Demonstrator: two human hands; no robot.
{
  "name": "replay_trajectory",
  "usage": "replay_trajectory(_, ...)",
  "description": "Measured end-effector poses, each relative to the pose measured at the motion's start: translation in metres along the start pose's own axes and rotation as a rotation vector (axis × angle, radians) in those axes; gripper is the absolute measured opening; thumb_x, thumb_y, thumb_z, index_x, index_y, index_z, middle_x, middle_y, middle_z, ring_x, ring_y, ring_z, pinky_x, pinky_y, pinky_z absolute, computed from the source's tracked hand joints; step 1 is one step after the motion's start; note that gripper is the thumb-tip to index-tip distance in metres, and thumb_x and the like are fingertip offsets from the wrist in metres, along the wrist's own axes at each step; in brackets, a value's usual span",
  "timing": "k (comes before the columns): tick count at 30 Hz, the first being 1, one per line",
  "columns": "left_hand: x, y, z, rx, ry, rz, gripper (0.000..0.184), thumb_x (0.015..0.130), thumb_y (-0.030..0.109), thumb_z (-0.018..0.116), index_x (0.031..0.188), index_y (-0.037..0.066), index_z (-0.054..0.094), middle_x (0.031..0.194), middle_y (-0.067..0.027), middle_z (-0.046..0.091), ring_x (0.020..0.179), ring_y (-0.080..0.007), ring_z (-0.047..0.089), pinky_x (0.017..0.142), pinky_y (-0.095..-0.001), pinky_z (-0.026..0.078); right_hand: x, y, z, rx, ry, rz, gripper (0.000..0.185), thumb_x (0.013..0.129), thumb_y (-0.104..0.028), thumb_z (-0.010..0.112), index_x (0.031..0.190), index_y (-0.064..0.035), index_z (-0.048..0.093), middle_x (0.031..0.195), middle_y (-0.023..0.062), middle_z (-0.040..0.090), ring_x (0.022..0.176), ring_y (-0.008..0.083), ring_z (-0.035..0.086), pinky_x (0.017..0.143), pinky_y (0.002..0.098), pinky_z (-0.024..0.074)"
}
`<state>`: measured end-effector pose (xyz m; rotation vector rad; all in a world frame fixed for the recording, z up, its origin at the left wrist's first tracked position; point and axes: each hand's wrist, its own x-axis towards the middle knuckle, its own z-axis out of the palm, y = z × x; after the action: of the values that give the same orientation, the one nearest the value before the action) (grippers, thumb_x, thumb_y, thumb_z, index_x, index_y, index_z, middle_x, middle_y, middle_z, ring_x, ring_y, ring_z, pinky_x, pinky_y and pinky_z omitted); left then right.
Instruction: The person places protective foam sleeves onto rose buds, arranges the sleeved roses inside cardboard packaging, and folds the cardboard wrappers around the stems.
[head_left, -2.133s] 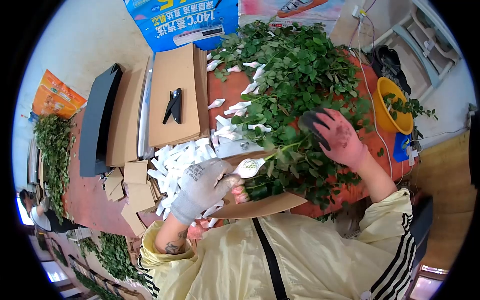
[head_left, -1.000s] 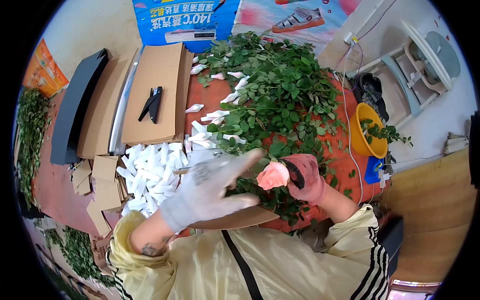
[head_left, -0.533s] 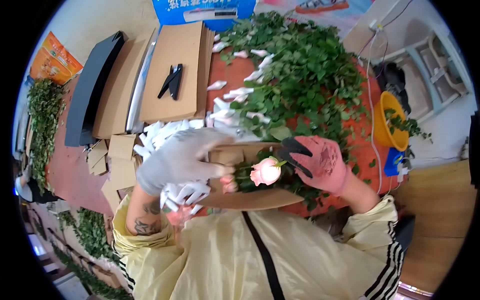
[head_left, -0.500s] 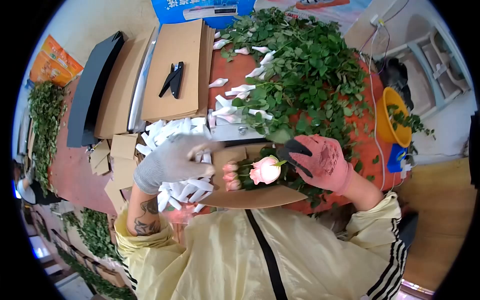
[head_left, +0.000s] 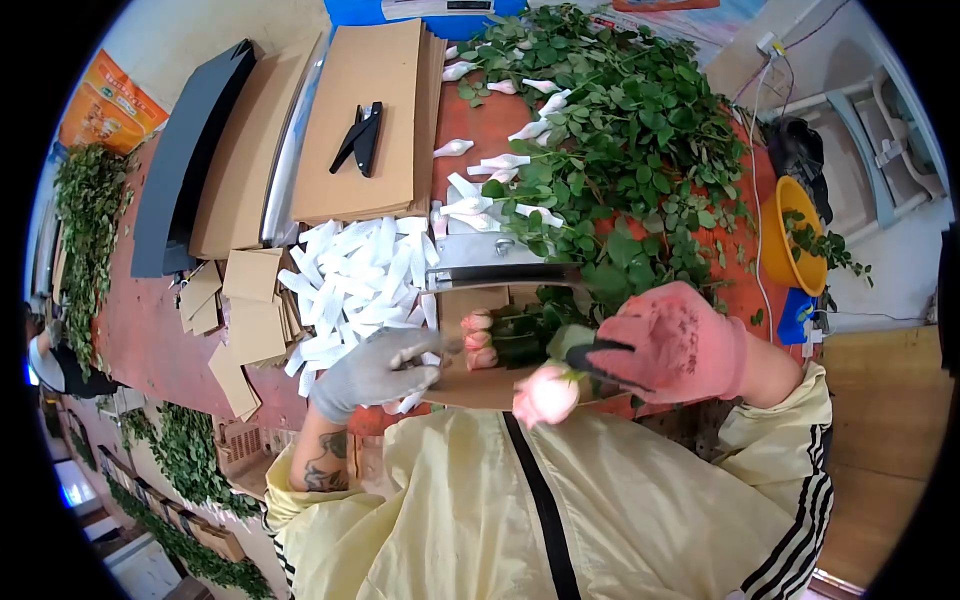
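Note:
My right hand, in a pink glove with black fingertips, is closed on the stem of a pink rose. The bloom hangs over the near edge of a bent cardboard sheet, close to my jacket. Several pink roses lie inside that sheet, heads pointing left and leaves to the right. My left hand, in a grey glove, is at the sheet's left end with fingers apart, somewhat blurred. I cannot tell whether it touches the cardboard. White foam sleeves are heaped just beyond it.
Leafy rose stems with white-wrapped heads cover the table's far right. A black stapler-like tool rests on stacked cardboard sheets. Small cardboard pieces lie left. A metal device sits behind the bent sheet; a yellow basin is right.
The rose in my right hand has moved toward my body, out over the sheet's near edge. My left hand has moved right and down, off the foam sleeves. The view has shifted slightly.

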<state>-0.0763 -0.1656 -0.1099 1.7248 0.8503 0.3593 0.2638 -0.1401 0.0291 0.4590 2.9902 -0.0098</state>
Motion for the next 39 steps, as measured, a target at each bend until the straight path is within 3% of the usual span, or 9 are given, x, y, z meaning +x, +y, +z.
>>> replay_trajectory(4, 0.023, 0.012, 0.012, -0.426, 0.146, -0.07, 0.049, 0.088, 0.017, 0.056, 0.132, -0.002, 0.043, 0.112, -0.0104, 0.058, 0.079, -0.0152, 0.06, 0.078, -0.0268, 0.046, 0.016, -0.012, 0.02, 0.018, -0.053, 0.029, 0.03, 0.075, -0.024, 0.054, 0.103, -0.0124, 0.06, 0.08, 0.0015, 0.052, 0.08, 0.015, 0.053, 0.07, 0.0312, 0.0371)
replay_trajectory(6, 0.037, 0.001, 0.014, -0.114, 0.419, 0.117, 0.05, 0.089, 0.012, 0.053, 0.135, -0.001, 0.039, 0.108, -0.0075, 0.058, 0.077, -0.0131, 0.058, 0.075, -0.0263, 0.046, 0.027, -0.014, 0.043, -0.059, -0.034, 0.036, 0.027, 0.079, -0.02, 0.052, 0.103, -0.0086, 0.059, 0.075, 0.0006, 0.053, 0.07, 0.0169, 0.053, 0.058, 0.0335, 0.0385)
replay_trajectory(8, 0.037, 0.013, 0.015, -0.283, 0.442, 0.007, 0.042, 0.082, 0.005, 0.05, 0.124, 0.0, 0.051, 0.093, -0.0101, 0.066, 0.077, -0.0164, 0.059, 0.075, -0.0296, 0.047, 0.037, -0.002, 0.095, -0.258, 0.145, 0.024, 0.039, 0.074, -0.019, 0.054, 0.112, -0.0082, 0.057, 0.077, 0.0002, 0.052, 0.067, 0.0144, 0.052, 0.057, 0.0299, 0.0362)
replay_trajectory(11, 0.023, 0.006, 0.007, 0.19, 0.638, 0.046, 0.023, 0.078, 0.003, 0.053, 0.098, 0.002, 0.065, 0.096, -0.0147, 0.066, 0.083, -0.024, 0.064, 0.075, -0.0317, 0.049, 0.081, 0.005, 0.121, 0.008, -0.264, 0.225, 0.038, 0.08, -0.018, 0.052, 0.114, -0.0016, 0.055, 0.083, 0.0077, 0.062, 0.079, 0.0208, 0.062, 0.064, 0.0341, 0.047)
replay_trajectory(14, 0.016, -0.008, 0.006, 0.133, 0.254, 0.023, 0.024, 0.076, 0.001, 0.054, 0.098, 0.002, 0.065, 0.097, -0.0135, 0.066, 0.088, -0.0258, 0.064, 0.077, -0.0329, 0.05, 0.096, 0.008, 0.162, 0.064, -0.29, 0.308, 0.036, 0.082, -0.019, 0.05, 0.113, -0.0014, 0.055, 0.084, 0.0102, 0.063, 0.081, 0.0235, 0.062, 0.065, 0.0363, 0.048)
replay_trajectory(21, 0.057, -0.048, 0.048, 0.239, 0.072, 0.114, 0.037, 0.081, 0.009, 0.056, 0.117, 0.003, 0.057, 0.128, -0.0187, 0.052, 0.111, -0.0307, 0.057, 0.091, -0.0369, 0.047, 0.093, 0.019, 0.219, -0.069, 0.004, 0.354, 0.029, 0.085, -0.018, 0.046, 0.108, -0.0053, 0.056, 0.085, 0.0139, 0.062, 0.08, 0.0288, 0.062, 0.067, 0.0414, 0.0472)
replay_trajectory(35, 0.065, -0.031, 0.042, 0.646, -0.24, -0.151, 0.046, 0.079, 0.021, 0.057, 0.123, 0.008, 0.054, 0.129, -0.0154, 0.052, 0.104, -0.0304, 0.059, 0.085, -0.04, 0.048, 0.087, 0.012, 0.238, 0.092, 0.035, 0.352, 0.028, 0.084, -0.019, 0.044, 0.108, -0.0101, 0.055, 0.081, 0.0087, 0.057, 0.067, 0.0242, 0.056, 0.058, 0.0402, 0.0425)
replay_trajectory(37, 0.07, -0.046, 0.046, 0.597, 0.168, 0.198, 0.048, 0.08, 0.024, 0.056, 0.125, 0.008, 0.053, 0.13, -0.0153, 0.051, 0.103, -0.0302, 0.06, 0.083, -0.0401, 0.048, 0.085, 0.015, 0.251, -0.046, 0.099, 0.245, 0.026, 0.083, -0.016, 0.044, 0.106, -0.0082, 0.053, 0.076, 0.0093, 0.054, 0.063, 0.0241, 0.054, 0.055, 0.0401, 0.0418)
replay_trajectory(39, 0.079, -0.064, 0.055, 0.659, 0.201, 0.173, 0.047, 0.081, 0.028, 0.056, 0.123, 0.009, 0.054, 0.129, -0.0146, 0.052, 0.099, -0.0299, 0.061, 0.081, -0.0401, 0.049, 0.088, 0.012, 0.238, 0.023, 0.008, 0.289, 0.027, 0.082, -0.015, 0.046, 0.105, -0.0055, 0.055, 0.078, 0.011, 0.056, 0.067, 0.0244, 0.056, 0.058, 0.041, 0.0429)
